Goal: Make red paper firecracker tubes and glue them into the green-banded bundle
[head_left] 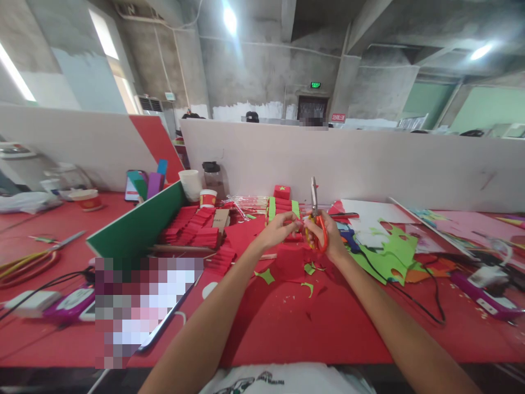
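Observation:
My right hand (331, 235) is closed around a pair of scissors (320, 232) with orange and yellow handles, its blades pointing up and away from me. Beside it, my left hand (279, 229) has its fingers pinched together near the scissors' handles. A bit of red may show at those fingertips, too small to make out. Just beyond the hands stands a row of red folded pieces with light green strips (296, 207), topped by a red box with a yellow star (281, 191). Red paper (292, 262) and green scraps (266, 276) lie below the hands.
Stacked red folded paper (192, 227) sits left, beside a green board (137, 227). A phone (159, 306) lies front left. At right are cut green sheets (389, 251), a black cable (404, 298) and a purple power strip (486, 295). A white partition (353, 164) closes the back.

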Available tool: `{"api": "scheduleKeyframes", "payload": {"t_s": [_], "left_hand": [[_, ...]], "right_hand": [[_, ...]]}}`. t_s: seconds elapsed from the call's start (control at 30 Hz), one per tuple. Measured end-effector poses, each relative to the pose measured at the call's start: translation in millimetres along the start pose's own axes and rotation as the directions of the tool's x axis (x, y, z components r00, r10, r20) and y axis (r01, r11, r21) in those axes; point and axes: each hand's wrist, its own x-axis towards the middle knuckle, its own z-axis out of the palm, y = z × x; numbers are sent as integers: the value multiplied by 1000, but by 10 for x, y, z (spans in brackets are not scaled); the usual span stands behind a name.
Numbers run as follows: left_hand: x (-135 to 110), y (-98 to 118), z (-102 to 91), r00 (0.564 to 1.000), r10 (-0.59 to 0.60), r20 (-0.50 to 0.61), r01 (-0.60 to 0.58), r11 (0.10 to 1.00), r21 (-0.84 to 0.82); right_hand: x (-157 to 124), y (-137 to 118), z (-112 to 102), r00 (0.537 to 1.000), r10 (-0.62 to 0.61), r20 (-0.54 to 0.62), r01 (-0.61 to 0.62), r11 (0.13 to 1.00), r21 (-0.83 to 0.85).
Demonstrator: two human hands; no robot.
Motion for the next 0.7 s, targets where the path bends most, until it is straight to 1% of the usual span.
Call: {"api": "scheduleKeyframes", "payload": {"t_s": [0.1, 0.2, 0.3, 0.47, 0.57, 0.7], "left_hand": [[9, 27, -6, 997, 22, -73, -24, 999, -30], [22, 27, -8, 992, 39, -117, -47, 997, -68], [38, 4, -4, 989, 34, -141, -51, 991, -123], [58, -25, -3, 982, -17, -190, -28, 973, -230], [63, -19, -10, 974, -35, -222, -32, 957, -289], [60, 5, -20, 969, -36, -245, -49, 941, -334]], "right_hand": [[0, -5, -12, 998, 53, 37, -54, 998, 45], [-9, 3, -42, 991, 58, 119, -64, 997, 48], [-23, 15, -70, 973, 63, 221, -63, 998, -7], [-29, 41, -78, 937, 95, 335, -71, 994, -83], [-33, 50, -73, 927, 109, 359, -66, 989, -131], [-62, -2, -65, 932, 94, 350, -39, 986, -162]]}}
